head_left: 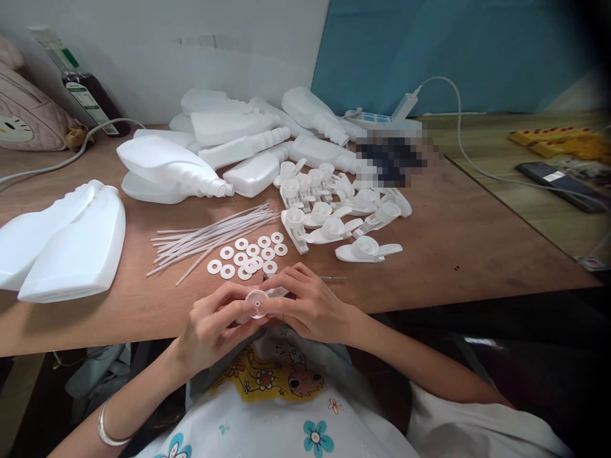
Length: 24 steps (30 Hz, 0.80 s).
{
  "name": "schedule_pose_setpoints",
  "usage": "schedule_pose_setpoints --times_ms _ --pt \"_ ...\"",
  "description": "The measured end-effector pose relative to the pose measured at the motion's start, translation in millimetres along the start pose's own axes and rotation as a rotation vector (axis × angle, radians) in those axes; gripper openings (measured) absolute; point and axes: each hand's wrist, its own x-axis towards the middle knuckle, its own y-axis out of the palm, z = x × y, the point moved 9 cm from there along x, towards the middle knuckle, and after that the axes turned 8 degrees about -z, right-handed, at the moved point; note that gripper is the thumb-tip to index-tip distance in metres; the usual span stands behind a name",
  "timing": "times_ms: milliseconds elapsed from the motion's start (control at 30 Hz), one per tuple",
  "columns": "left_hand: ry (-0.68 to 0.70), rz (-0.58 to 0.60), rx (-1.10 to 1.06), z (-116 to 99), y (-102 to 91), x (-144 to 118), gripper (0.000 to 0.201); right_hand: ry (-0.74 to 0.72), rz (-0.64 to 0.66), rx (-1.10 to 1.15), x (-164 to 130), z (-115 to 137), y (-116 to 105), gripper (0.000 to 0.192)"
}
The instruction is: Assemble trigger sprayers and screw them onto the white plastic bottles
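A white trigger spray head (258,312) is held between both hands just in front of the table's near edge, its round collar facing up toward me. My left hand (212,321) is closed on the collar side, thumb and fingers pinching it. My right hand (312,305) has its fingers wrapped round the other end, which they partly hide. Just beyond my fingers lie several flat white washers (252,263) and a bundle of thin white dip tubes (210,240). More white spray heads (329,233) are heaped to the right. Behind my right hand a thin metal rod (334,278) shows in part.
Several white plastic bottles (238,127) are piled at the back, and more bottles (76,248) lie at the left. A dark glass bottle (90,95) and a pink bag (33,108) stand back left. A white cable (458,127) hangs off the right side near a phone (558,184).
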Motion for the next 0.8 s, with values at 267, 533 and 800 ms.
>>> schedule_pose_setpoints --times_ms 267,533,800 --pt "-0.01 0.023 0.178 1 7.4 -1 0.035 0.03 -0.112 -0.007 -2 -3 -7 0.022" --pt "-0.002 0.078 0.14 1 10.0 3 0.033 0.02 -0.102 -0.03 0 -2 -7 0.024" --pt "-0.03 0.093 0.046 1 1.1 6 0.032 0.035 -0.073 -0.02 -1 -3 -4 0.024"
